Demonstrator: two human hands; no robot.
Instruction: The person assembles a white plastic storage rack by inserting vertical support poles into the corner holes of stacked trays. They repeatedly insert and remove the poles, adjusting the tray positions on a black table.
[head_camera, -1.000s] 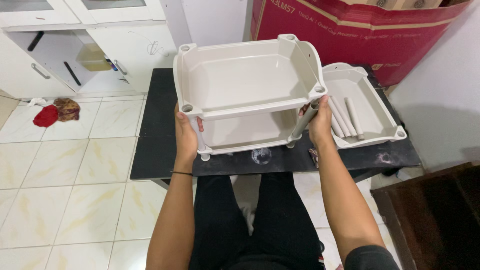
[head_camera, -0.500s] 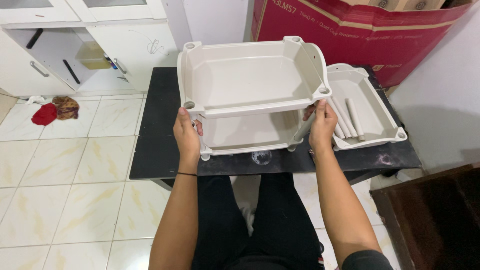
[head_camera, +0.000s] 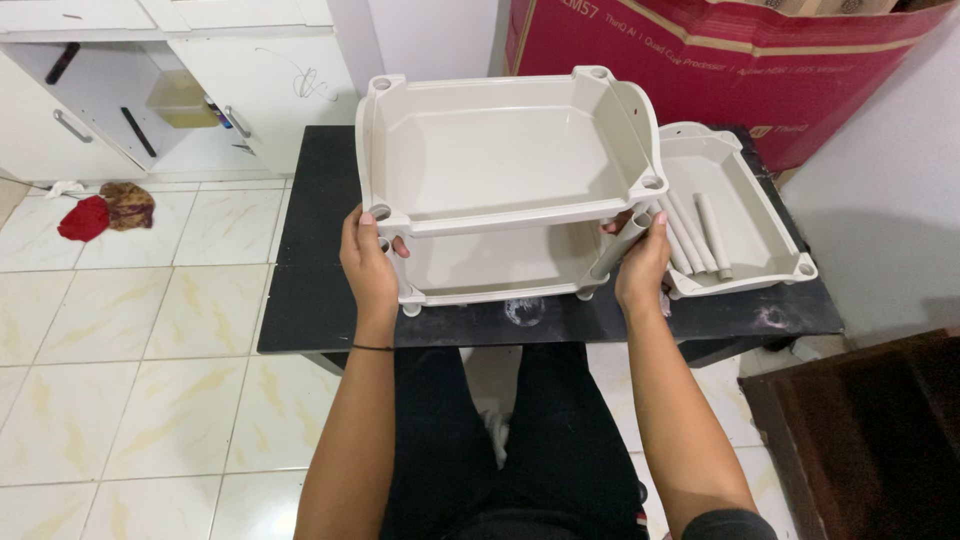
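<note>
A cream plastic rack stands on a low black table (head_camera: 310, 300). Its upper tray (head_camera: 500, 160) sits over a lower tray (head_camera: 490, 265) on grey tube legs. My left hand (head_camera: 367, 262) is wrapped around the front left leg under the upper tray's corner. My right hand (head_camera: 643, 262) grips the front right leg (head_camera: 618, 245), which leans a little. The upper tray's front corners show open sockets.
A third cream tray (head_camera: 745, 215) lies to the right on the table with a few loose grey tubes (head_camera: 700, 235) in it. A red cardboard box (head_camera: 720, 60) stands behind. White cabinets (head_camera: 150, 90) and rags (head_camera: 100, 210) are at the left on the tiled floor.
The view has shifted slightly. My hands have kept their hold on the front legs, and the upper tray has settled a little against them.
</note>
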